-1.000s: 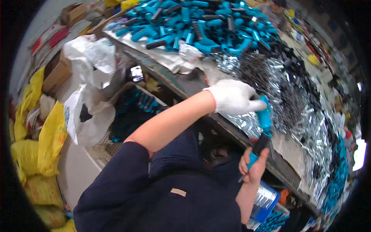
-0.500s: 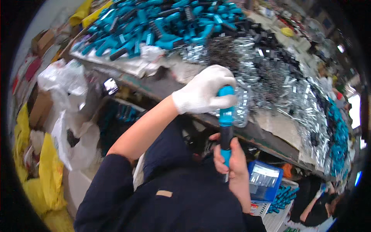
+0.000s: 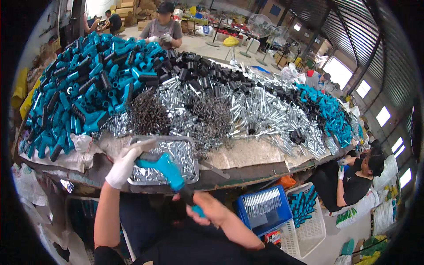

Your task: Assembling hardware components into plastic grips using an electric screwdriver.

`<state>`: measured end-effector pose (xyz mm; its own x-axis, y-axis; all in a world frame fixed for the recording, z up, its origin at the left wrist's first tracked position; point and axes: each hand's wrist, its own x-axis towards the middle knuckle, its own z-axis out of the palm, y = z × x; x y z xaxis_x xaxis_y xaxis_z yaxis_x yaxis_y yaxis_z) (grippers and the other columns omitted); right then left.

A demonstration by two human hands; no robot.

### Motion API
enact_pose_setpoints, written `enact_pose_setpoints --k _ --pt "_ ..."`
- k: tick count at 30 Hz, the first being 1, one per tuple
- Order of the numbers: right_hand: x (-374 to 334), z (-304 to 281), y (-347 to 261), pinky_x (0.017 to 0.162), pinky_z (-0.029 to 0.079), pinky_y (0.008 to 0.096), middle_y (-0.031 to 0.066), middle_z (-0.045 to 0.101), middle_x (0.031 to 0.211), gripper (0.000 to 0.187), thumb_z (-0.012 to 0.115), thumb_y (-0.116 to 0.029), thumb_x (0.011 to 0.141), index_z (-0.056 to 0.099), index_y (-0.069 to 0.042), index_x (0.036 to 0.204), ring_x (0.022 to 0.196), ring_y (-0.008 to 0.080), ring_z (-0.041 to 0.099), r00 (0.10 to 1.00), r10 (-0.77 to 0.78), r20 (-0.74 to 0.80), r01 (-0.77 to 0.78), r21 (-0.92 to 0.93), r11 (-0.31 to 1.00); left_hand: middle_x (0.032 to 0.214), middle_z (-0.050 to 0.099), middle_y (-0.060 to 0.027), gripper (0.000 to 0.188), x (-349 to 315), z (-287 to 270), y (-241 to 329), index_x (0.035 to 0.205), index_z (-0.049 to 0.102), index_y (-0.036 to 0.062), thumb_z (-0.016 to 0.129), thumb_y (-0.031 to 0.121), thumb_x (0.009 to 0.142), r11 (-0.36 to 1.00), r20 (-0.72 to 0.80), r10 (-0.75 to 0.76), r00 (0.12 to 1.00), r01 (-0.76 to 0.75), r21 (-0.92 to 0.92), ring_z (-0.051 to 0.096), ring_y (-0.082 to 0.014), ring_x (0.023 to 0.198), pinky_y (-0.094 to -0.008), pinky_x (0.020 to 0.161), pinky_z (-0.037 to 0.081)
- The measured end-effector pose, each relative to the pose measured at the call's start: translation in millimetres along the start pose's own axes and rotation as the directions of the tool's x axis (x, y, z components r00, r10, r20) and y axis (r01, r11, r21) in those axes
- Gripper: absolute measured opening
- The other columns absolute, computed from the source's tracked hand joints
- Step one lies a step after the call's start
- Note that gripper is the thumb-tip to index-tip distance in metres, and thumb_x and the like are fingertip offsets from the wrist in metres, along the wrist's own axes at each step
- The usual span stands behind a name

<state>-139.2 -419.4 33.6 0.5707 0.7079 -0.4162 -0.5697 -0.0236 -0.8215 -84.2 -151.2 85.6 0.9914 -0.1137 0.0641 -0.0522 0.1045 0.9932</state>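
A teal and black tool body [image 3: 170, 173] with a side handle slants across in front of me, near the front edge of the bench. My left hand [image 3: 123, 168], in a white knitted glove, is closed at the dark end of its side handle. Bare fingers of my right hand [image 3: 211, 209] wrap round the lower black and teal end. Behind the tool body sits a clear plastic tray [image 3: 193, 154] of small shiny metal pins, partly hidden by it. Wiry dark springs [image 3: 149, 115] are heaped just beyond the tray.
Teal and black handles [image 3: 88, 84] pile high at the left; loose metal pins [image 3: 269, 119] spread rightward. A flat metal strip [image 3: 214, 169] lies by the tray. Below right stand a blue bin [image 3: 265, 223] and a white basket [image 3: 311, 234]. Co-workers sit across and at the right.
My view has lifted, showing more of the bench and room. The tool body has tipped from upright to slanting, its side handle now visible. My left hand has shifted from its top to that handle.
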Motion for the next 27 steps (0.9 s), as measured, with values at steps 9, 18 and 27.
enact_pose_setpoints --k 9,18,27 --pt "6.4 -30.2 2.0 0.038 0.030 0.0179 -0.0003 0.050 0.071 0.035 0.043 -0.030 0.102 0.051 -0.013 0.131 0.046 0.0030 0.040 0.988 -0.106 -0.113 0.113 0.062 0.992 0.129 0.059 -0.0141 0.041 13.6 8.8 3.7 0.126 0.057 -0.0054 0.043 0.023 0.099 0.986 -0.012 -0.060 0.998 0.061 0.158 0.050 -0.0199 0.125 -0.0309 0.106 0.036" --pt "28.9 -23.5 -10.8 0.030 0.026 0.0228 0.0001 0.048 0.053 0.036 0.039 -0.038 0.097 0.052 -0.007 0.084 0.033 0.0108 0.037 0.885 -0.052 -0.462 0.032 -0.053 0.998 0.128 0.057 -0.0162 0.043 19.5 -12.8 -17.6 0.135 0.048 0.0077 0.045 0.021 0.094 0.858 0.128 0.160 0.979 -0.202 0.472 0.055 -0.0311 0.117 -0.0373 0.100 0.042" --pt "39.1 -2.0 -7.0 0.032 0.026 0.0240 0.0018 0.044 0.054 0.065 0.044 -0.060 0.093 0.049 -0.005 0.126 0.035 0.0082 0.035 0.947 -0.022 -0.322 0.026 0.008 1.000 0.107 0.068 -0.0110 0.038 11.2 -16.4 -10.3 0.110 0.070 0.0099 0.042 0.033 0.097 0.980 0.008 0.036 0.999 -0.037 0.194 0.060 -0.0160 0.098 -0.0294 0.091 0.045"
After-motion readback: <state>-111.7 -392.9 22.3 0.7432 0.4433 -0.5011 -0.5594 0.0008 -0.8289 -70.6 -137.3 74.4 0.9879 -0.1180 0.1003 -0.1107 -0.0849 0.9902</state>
